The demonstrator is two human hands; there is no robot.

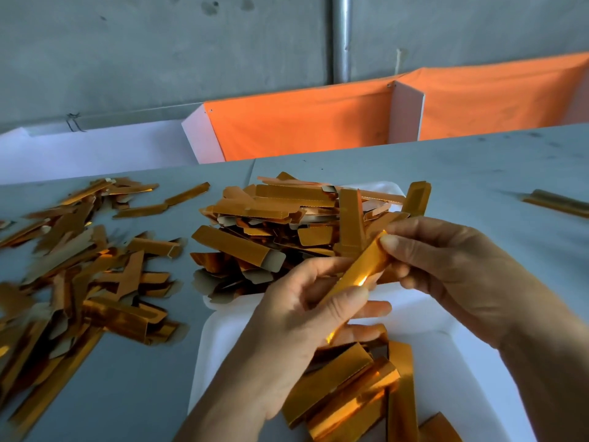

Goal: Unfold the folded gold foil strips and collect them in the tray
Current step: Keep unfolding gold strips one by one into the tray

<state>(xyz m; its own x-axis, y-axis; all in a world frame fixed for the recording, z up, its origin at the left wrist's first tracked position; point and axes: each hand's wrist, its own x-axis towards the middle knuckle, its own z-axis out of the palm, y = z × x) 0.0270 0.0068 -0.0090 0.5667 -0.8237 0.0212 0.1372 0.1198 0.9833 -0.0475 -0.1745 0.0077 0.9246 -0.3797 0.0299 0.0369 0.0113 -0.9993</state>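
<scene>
A: The hands? 
B: Left hand (296, 317) grips the lower end of one gold foil strip (357, 272); right hand (446, 266) pinches its upper end; the strip is held slanting above the white tray (229, 339).

A: Around them? 
B: Gold pieces (344, 397) lie in the tray; a heap (271, 224) sits just beyond; loose strips (79, 266) are scattered left on the grey table (478, 173).

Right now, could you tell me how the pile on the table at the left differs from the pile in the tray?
The left pile lies loose on the grey table; the tray pile sits heaped in the white tray. The left pile spreads wide and scattered; the tray pile is tighter and stacked higher. Both are shiny gold foil strips.
</scene>
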